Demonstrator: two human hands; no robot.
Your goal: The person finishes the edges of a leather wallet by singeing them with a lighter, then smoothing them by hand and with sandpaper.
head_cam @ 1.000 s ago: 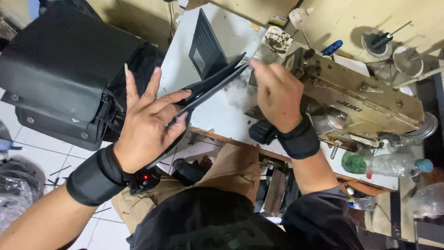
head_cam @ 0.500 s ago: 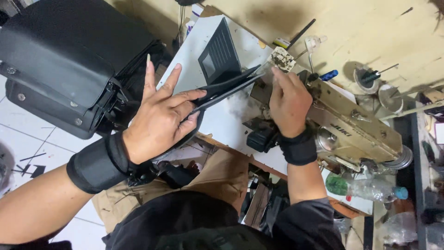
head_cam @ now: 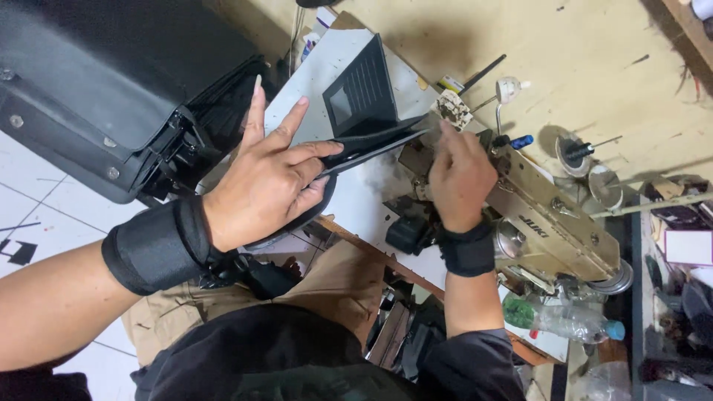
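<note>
Your left hand (head_cam: 271, 182) lies spread and flat on a thin black leather-like panel (head_cam: 356, 152), fingers splayed wide, the thumb and the lower fingers pinching the panel's near edge so the piece is held between them. The panel reaches from your left palm across to the head of a beige industrial sewing machine (head_cam: 553, 230), and an upright flap of it stands above the white bench (head_cam: 371, 200) just behind your fingers. Your right hand (head_cam: 460, 174) is curled at the panel's far tip, right against the needle end of the machine; from this view you cannot tell whether those fingers are closed on the panel or only touching it. Both wrists carry black wrist straps (head_cam: 156, 245). A large black bag (head_cam: 111, 89) sits at your left, beside the bench edge. Beyond the machine a blue-handled screwdriver (head_cam: 516, 141) lies on the pale wooden top, and a clear plastic bottle with a blue cap (head_cam: 568, 321) lies near your right forearm, below the machine's handwheel end.
</note>
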